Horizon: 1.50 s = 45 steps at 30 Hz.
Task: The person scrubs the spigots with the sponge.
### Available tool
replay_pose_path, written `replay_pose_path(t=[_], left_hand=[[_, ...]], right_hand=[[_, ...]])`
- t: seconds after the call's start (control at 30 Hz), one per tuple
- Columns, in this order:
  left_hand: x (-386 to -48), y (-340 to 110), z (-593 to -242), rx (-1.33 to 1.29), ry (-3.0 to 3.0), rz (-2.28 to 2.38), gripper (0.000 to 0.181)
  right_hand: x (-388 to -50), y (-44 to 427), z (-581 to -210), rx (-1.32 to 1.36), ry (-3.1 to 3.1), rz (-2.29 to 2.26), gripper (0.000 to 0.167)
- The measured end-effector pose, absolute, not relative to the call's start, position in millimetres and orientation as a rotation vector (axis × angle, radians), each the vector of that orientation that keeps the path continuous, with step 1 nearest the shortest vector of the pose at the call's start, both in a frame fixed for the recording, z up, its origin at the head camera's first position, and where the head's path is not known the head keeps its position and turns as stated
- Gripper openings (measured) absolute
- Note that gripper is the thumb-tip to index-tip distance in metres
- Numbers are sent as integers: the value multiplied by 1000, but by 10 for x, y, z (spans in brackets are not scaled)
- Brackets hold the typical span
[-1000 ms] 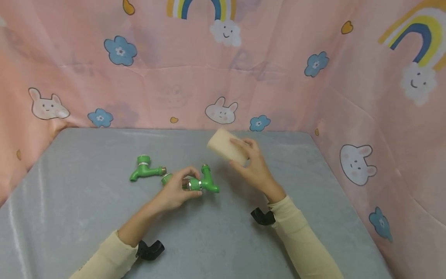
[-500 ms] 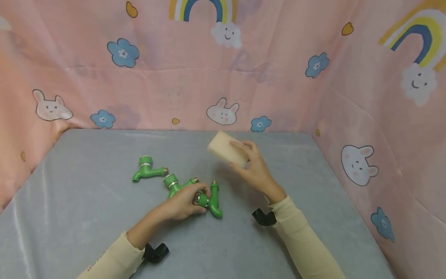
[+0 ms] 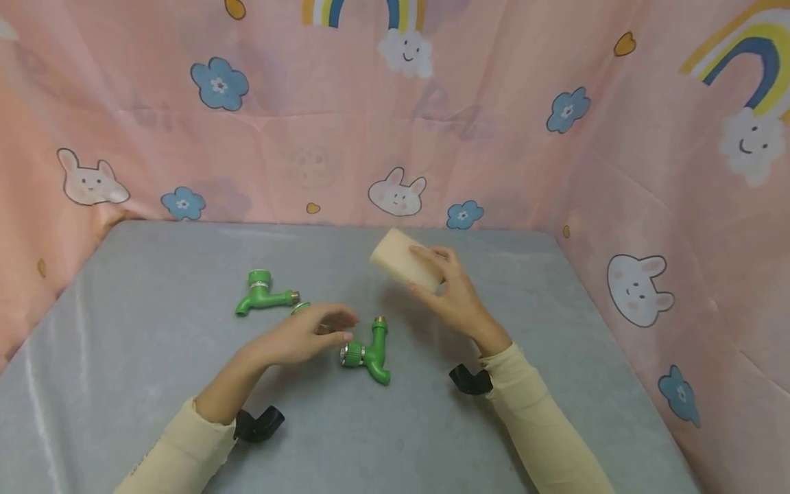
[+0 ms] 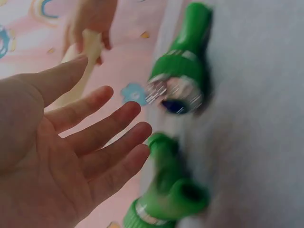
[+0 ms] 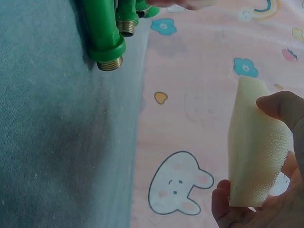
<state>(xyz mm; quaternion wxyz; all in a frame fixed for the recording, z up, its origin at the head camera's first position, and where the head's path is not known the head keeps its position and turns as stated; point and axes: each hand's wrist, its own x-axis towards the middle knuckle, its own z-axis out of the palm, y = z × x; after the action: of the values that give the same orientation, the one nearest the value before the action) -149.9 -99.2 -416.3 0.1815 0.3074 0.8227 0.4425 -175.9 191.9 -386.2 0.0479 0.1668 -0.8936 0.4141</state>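
Head camera: a grey table (image 3: pixel 154 391) stands against patterned pink cloth (image 3: pixel 494 151). The left tap (image 3: pixel 262 298), green and closest to the far left corner, lies with its knob toward the far edge and its threaded end toward the right edge. The middle tap (image 3: pixel 300 307) is mostly hidden behind the person's left hand (image 3: pixel 299 336). The right tap (image 3: pixel 376 353), also green, lies closer to the near edge, knob toward the left edge, threaded end toward the far edge. The left hand holds nothing, thumb and fingers parted, just beside the right tap's knob; whether they touch is unclear. The right hand (image 3: pixel 457 295) grips a cream sponge (image 3: pixel 398 257) above the table, toward the far edge. Both arms wear pale sleeves (image 3: pixel 546 429), with black bent pieces (image 3: pixel 262 425) at the wrists. Left wrist camera: the left palm faces the lens, fingers extended and spread, with two blurred green taps beyond the fingertips. Right wrist camera: thumb and fingers clasp the sponge, which is in the air before the cloth; at the top, the threaded metal ends of two taps point toward the lens.
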Motion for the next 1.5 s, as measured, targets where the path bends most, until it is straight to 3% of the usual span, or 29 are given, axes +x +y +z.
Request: replay_pose_path(t=[0.23,0.43,0.67,0.77,1.0,1.17,1.37,1.5], left_hand=[[-1575,-1252,-4022,729,2479,1193,35],[-1610,-1380,-3992,499,2671,952,20],[-1634,-1412,-4032,294,2767,684,43],[-1644,-1397,-4095,248,2821,642,44],[-1697,-1346,-4245,252,2793,779,55],[-1736,-1323,-4299,286,2741,888,35],[-1747,-1306,-4313,291,2646,1017,32],[-1722,-1278,-4281,321,2583,1118,42]], right_hand=[[-1767,1902,-3848,510,-2725,1264,61],[-1780,1903,-3876,527,-2718,1259,62],[-1791,1919,-3883,534,-2710,1254,62],[-1793,1923,-3884,536,-2711,1253,62],[-1787,1907,-3897,549,-2711,1230,62],[-1791,1890,-3903,574,-2707,1212,62],[-1790,1879,-3912,581,-2713,1217,62],[-1777,1852,-3907,606,-2696,1198,60]])
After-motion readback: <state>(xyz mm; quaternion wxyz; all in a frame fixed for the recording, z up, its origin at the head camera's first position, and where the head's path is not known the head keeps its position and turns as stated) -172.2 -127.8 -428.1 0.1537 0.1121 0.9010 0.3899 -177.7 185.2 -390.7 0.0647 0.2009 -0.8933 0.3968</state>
